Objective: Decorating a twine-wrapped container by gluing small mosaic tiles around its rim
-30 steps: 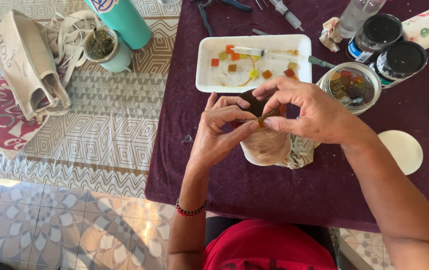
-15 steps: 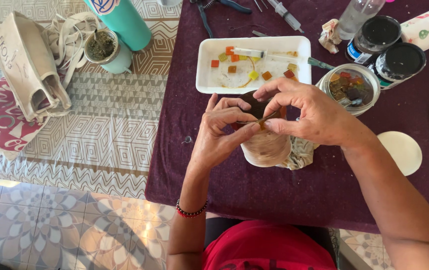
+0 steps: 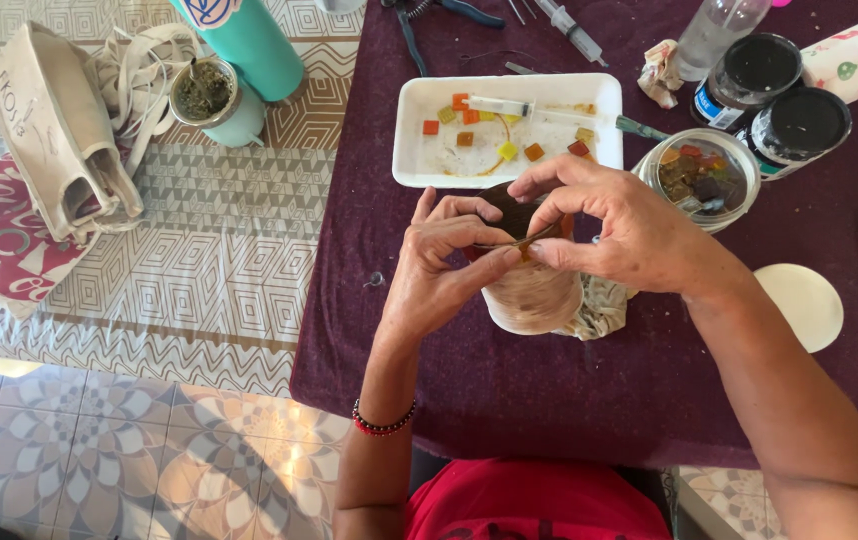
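Note:
Over the purple cloth (image 3: 509, 390), my left hand (image 3: 436, 265) and my right hand (image 3: 617, 225) meet above a rounded tan-and-brown vessel (image 3: 532, 295). Both pinch a thin dark strip (image 3: 521, 240) at the vessel's upper edge, thumbs and forefingers closed on it from each side. A small orange piece shows just under the strip. The vessel's top is mostly hidden by my fingers. A crumpled rag (image 3: 604, 305) lies against its right side.
A white tray (image 3: 414, 150) with small coloured squares and a syringe sits behind my hands. To the right are a clear jar of coloured pieces (image 3: 701, 175), two dark-lidded jars (image 3: 797, 125) and a white disc (image 3: 801, 305). At left lie bags (image 3: 54, 140), a cup (image 3: 209, 95) and a teal bottle (image 3: 244, 40).
Almost nothing differs; both hands keep their pinch on the strip, with only slight finger shifts.

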